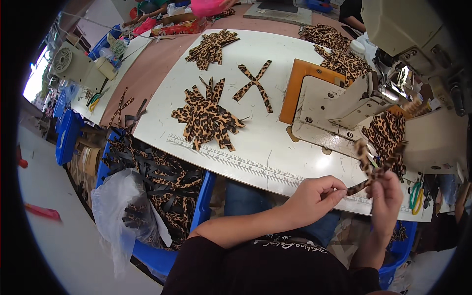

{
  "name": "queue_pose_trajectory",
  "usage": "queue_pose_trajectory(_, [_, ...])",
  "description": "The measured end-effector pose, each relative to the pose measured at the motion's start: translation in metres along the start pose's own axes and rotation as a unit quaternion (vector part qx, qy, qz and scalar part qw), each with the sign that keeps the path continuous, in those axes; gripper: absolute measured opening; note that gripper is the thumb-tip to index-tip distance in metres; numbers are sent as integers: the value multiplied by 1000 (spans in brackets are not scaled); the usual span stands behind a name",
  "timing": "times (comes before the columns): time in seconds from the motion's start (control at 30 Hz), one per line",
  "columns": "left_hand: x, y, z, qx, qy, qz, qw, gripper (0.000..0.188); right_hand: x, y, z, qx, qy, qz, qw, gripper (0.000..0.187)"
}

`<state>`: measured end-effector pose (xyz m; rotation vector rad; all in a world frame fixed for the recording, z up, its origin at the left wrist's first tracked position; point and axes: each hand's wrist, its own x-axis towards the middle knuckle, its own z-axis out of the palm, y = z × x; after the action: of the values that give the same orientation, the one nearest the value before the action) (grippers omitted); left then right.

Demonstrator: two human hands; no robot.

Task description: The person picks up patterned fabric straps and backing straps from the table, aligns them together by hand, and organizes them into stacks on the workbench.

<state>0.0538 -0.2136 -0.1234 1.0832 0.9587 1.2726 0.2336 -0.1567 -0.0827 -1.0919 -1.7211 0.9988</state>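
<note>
Near the table's front edge, my left hand pinches one end of a leopard-print strap piece. My right hand is closed on the same piece around its middle, where the strips cross. Its upper ends stick up past my fingers and look blurred. Just beyond my hands is the sewing machine, with more leopard strips heaped beside it. A single crossed pair of strips lies flat on the white tabletop, to the right of a fanned pile of leopard strips.
A printed ruler runs along the table's front edge. More leopard piles lie farther back. At my lower left, a blue crate holds strap pieces and a clear plastic bag. Green-and-yellow-handled scissors are at the right.
</note>
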Motion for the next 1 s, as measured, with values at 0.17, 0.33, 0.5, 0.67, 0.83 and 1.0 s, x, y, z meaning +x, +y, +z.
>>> queue_pose_trajectory(0.17, [-20,51,-9,10,-3,101,995,16,67,49,-84,-143,104,31,984,33])
queue_pose_trajectory(0.33, [-40,88,-7,-136,-96,265,950,24,33,32,-51,-324,162,-135,922,40])
queue_pose_trajectory(0.5, [-41,83,6,-147,-107,297,937,21,7,-49,4,-49,37,-421,905,50])
queue_pose_trajectory(0.67, [-36,69,25,-157,-92,343,921,19,17,-64,15,-29,-51,-451,890,40])
queue_pose_trajectory(0.83, [-43,65,17,-131,-64,394,908,17,-1,-86,36,243,-32,-381,892,31])
queue_pose_trajectory(1.0, [-61,77,-10,-51,-20,471,880,15,9,-100,52,360,-96,-396,839,31])
